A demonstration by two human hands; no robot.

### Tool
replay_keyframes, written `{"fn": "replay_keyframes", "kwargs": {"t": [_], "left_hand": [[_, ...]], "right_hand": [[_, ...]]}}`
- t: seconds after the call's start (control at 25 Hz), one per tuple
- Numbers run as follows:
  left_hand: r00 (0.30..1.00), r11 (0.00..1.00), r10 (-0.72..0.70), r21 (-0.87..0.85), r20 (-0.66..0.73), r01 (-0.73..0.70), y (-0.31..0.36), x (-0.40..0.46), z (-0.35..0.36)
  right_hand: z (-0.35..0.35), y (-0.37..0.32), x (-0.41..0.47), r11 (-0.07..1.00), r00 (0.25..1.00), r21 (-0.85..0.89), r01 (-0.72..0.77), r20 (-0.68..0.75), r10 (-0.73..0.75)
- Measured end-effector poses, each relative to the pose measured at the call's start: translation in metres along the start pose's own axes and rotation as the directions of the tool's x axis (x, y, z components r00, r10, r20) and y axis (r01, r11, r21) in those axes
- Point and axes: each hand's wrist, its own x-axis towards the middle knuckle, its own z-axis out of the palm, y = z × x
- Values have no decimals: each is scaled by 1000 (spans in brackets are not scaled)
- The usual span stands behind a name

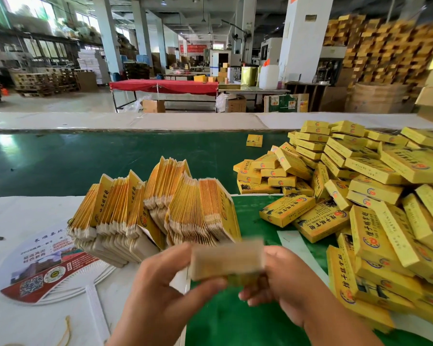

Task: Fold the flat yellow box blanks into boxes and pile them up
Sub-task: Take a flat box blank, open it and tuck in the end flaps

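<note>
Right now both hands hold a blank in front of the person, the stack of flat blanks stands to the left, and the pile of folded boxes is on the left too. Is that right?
Not quite. The head view shows the pile of folded boxes on the right, not the left. The rest holds: the left hand and right hand hold a blurred blank, and the stack of flat blanks stands to the left.

Box (227, 260) between both hands is motion-blurred: print unreadable, fold state unclear. Right hand (283, 283) fingertips smear into it, grip indistinct. Left hand (160, 283) wrist cut off by bottom edge. Pile (360, 196) runs off right edge. Fan (43, 268) partly hidden under blanks (155, 211); its small text and QR code are illegible. Far wall stacks (385, 46) blurred.
</note>
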Motion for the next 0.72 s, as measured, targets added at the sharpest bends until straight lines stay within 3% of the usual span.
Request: {"fn": "replay_keyframes", "kwargs": {"t": [0.04, 0.12, 0.24, 0.36, 0.48, 0.72], "left_hand": [[995, 995, -97, -25, -37, 96, -2, 0, -2], [976, 977, -214, -1, -35, 214, -10, 2, -4], [961, 961, -274, 47, 33, 272, -16, 0, 4], [968, 970, -238, 34, -78, 241, -18, -1, 7], [963, 992, -117, 8, -244, 123, -19, -2, 3], [981, 998, -9, 56, -192, 20, -25, 0, 5]], "right_hand": [[-1, 1, 1, 986, 993, -124, 107, -37, -112], [-7, -3, 0, 919, 935, -183, 348, -6, -355], [-10, -4, -6, 832, 855, -198, 519, 131, -502], [-5, 0, -5, 737, 821, -378, 560, 133, -556], [-5, -1, -4, 764, 831, -343, 546, 107, -546], [-5, 1, -2, 765, 829, -337, 549, 106, -549]]}}
